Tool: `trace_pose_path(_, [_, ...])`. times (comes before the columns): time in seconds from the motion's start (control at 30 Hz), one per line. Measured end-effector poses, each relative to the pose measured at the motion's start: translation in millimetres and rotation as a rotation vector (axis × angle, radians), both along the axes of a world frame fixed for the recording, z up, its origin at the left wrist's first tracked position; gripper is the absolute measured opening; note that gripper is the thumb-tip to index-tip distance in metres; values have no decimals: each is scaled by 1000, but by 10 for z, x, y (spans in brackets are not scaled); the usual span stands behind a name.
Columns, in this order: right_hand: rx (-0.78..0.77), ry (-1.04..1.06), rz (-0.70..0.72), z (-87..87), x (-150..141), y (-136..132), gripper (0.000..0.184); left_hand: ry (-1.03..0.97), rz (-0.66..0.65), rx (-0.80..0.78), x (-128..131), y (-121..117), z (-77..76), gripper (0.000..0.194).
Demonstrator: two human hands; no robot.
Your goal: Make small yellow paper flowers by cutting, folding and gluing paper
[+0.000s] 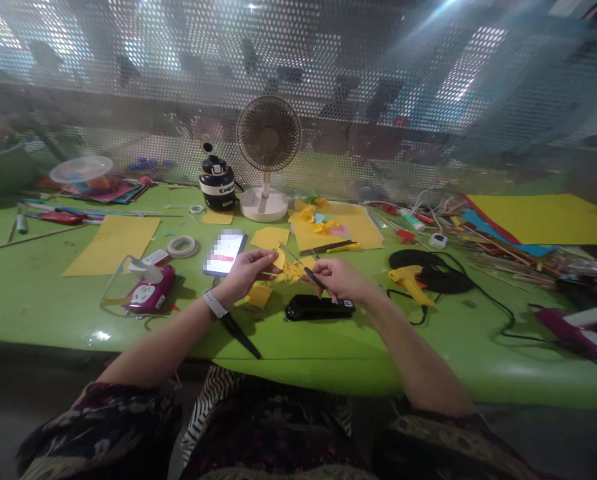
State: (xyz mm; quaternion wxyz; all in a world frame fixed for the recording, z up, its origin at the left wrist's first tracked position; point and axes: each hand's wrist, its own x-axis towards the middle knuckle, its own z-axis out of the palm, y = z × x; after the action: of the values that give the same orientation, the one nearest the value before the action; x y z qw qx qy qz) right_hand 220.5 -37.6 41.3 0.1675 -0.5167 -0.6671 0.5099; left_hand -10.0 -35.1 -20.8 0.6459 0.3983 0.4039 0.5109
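Observation:
My left hand, wearing a watch with a pale case, is closed in a pinch at a small piece of yellow paper. Closed round a slim dark-handled tool is my right hand; the thin metal end points up and left towards the left fingertips. I cannot make out whether the tool touches the paper. Cut yellow paper pieces lie below and between the hands. A black stapler rests just under my right hand. Beside my left hand lies a phone with its screen lit.
A yellow glue gun and coiled black cable lie at right. Purple power strip and tape roll sit left. Behind stand a fan and dark bottle. Yellow paper flowers lie on yellow sheets.

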Motion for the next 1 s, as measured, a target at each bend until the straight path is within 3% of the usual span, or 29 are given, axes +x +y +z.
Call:
trace_pose_path(0.23, [178,51,-168,-174,245,317,48,-86,40,-85,-28,41,-13,23])
trace_pose_path(0.37, [364,-221,-236,-343,430,525,37,-126,85,-173,0,26,68,17])
trace_pose_path(0.5, [487,-538,-240,-418,526,625,30,-121,50,-172,-4,18,84,9])
trace_pose_path(0.67, [529,-663,-217,-448,560,667,40,-131,50,-152,-30,40,37,6])
trace_pose_path(0.87, [557,-738,-248,-461,539,702,42,-88,15,-38,-61,80,-68,37])
trace_pose_path(1.0, [485,-764,-298,-472,510,717,40,-3,71,25,-34,73,-80,22])
